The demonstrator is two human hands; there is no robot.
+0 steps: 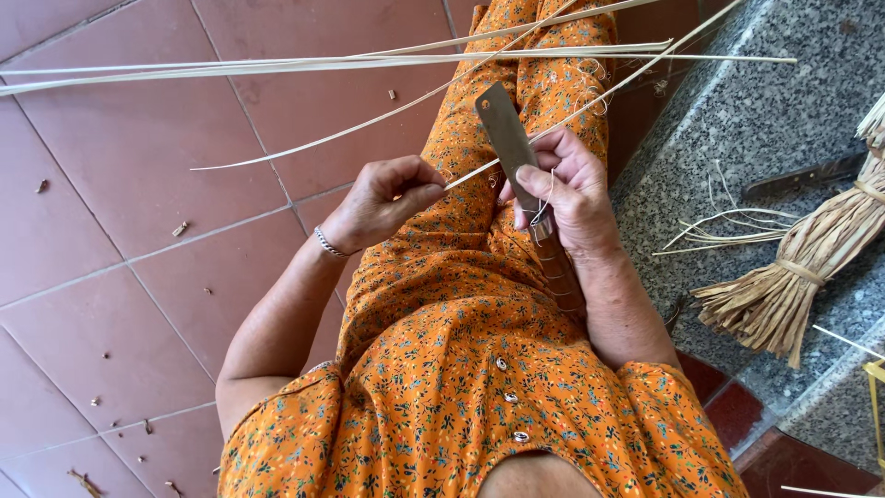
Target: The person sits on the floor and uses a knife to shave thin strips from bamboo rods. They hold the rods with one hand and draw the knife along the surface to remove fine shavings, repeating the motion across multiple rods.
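My right hand (pixel 570 192) grips a knife by its wooden handle (pixel 559 266), the flat metal blade (pixel 503 132) pointing up and away over my lap. A thin pale cane strip (pixel 608 88) runs under my right thumb against the blade and out to the upper right. My left hand (pixel 383 198) pinches the near end of that strip beside the blade. A silver bracelet sits on my left wrist. Several more long strips (pixel 304 63) lie across my knees, reaching far to the left. I wear an orange flowered dress (pixel 442 350).
Red floor tiles (pixel 129 231) with small cane scraps spread to the left. On the right is a speckled grey stone step (pixel 737 120) holding a tied bundle of dried fibre (pixel 811 258), loose thin shavings (pixel 728 231) and a dark tool (pixel 802 175).
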